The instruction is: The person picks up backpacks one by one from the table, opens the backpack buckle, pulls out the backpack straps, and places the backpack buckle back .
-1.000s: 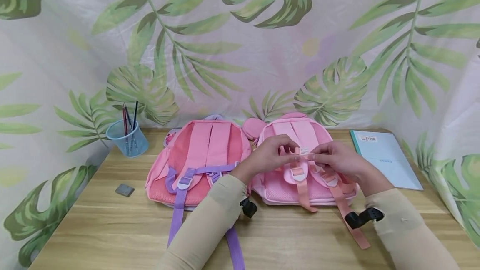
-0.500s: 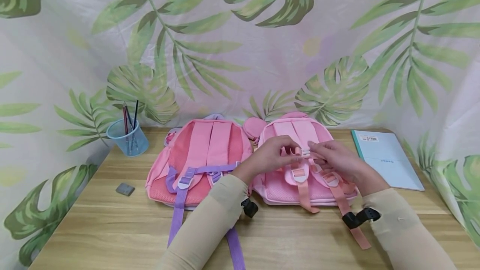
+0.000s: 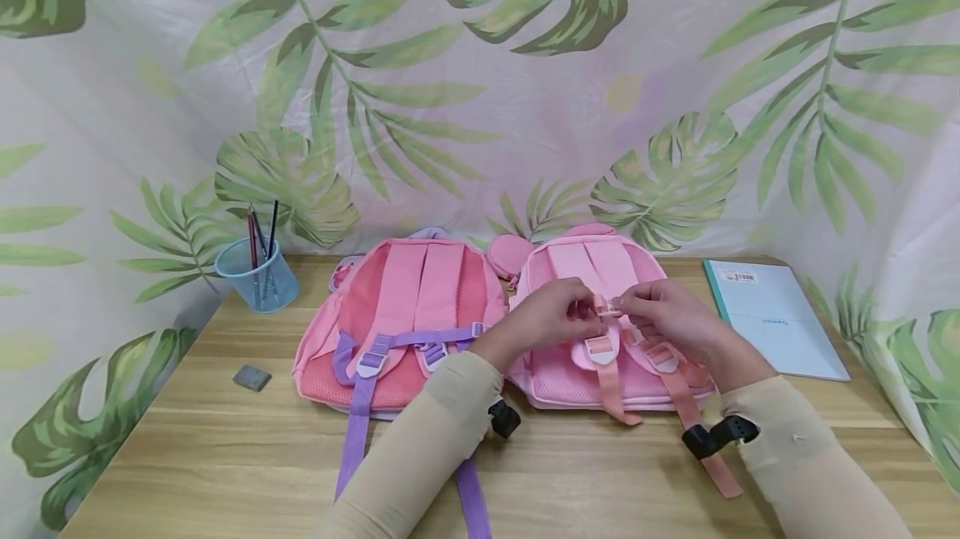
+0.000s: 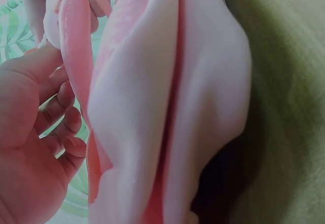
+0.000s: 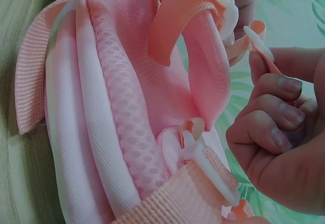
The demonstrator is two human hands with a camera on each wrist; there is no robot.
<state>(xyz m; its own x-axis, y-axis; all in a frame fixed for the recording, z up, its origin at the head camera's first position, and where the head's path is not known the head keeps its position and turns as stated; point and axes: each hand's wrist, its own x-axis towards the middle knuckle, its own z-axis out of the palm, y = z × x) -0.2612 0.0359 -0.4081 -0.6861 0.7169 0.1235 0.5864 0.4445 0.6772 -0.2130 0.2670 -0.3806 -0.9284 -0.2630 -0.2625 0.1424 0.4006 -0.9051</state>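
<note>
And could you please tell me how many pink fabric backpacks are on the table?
2: the coral-pink fabric backpack with purple webbing straps, left of centre, and the pale-pink fabric backpack with peach webbing straps, just right of it.

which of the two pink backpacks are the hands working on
The right backpack, nearest the notebook: the left hand and right hand hold its peach strapping. The left backpack has purple straps that neither hand holds.

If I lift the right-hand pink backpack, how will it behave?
The backpack is probably floppy: its side bulges and creases in the left wrist view. Its orange straps would likely dangle, since their ends are loose. Weight is unclear; its contents are hidden.
</note>
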